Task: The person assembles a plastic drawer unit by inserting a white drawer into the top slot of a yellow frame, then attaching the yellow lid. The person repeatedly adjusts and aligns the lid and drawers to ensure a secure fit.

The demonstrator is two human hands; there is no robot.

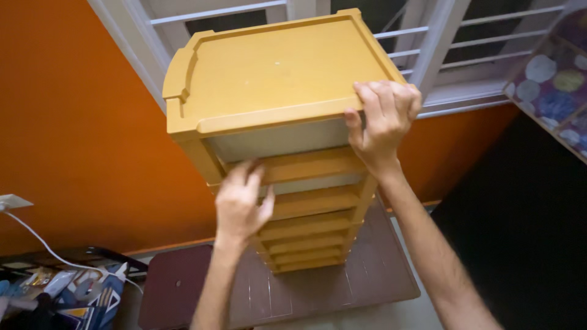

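Here right hand (382,116) grips drawer tower (275,79) top; left hand (239,201) touches front.

Both arms reach forward — left hand (239,205) fingers loosely curled, right hand (382,119) fingers clamped.

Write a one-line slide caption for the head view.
Right hand grips the top front edge of a tall yellow drawer tower while the left hand touches a drawer front below.
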